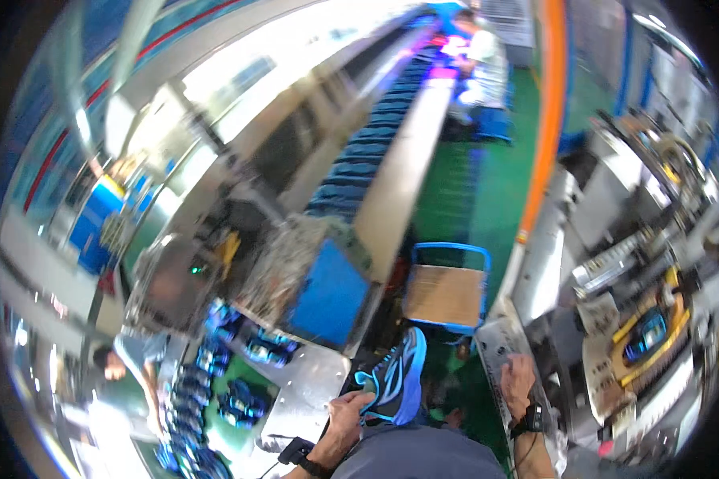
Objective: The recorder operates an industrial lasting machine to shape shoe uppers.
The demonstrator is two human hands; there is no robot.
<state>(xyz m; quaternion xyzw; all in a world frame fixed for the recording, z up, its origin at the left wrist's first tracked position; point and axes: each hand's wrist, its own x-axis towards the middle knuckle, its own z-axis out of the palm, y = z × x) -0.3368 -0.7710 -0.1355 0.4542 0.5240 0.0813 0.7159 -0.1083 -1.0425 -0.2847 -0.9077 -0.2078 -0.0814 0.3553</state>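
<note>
A dark sneaker with a bright blue sole (407, 383) is held up in front of my body, its toe pointing away. My left hand (347, 417) grips it by the heel and collar end. On the right, my right hand (518, 380) rests at the edge of a grey metal machine panel (499, 339), with nothing visible in it. Its fingers look loosely bent and a little blurred. Each of my wrists carries a black strapped device.
Several dark-blue shoes (188, 403) stand at the lower left, near a person (128, 375). A long conveyor (359, 168) runs away ahead. A blue-framed stool (446, 294) stands in the aisle; farther off sits a co-worker (483, 68). At right, a machine holds a shoe (645, 335).
</note>
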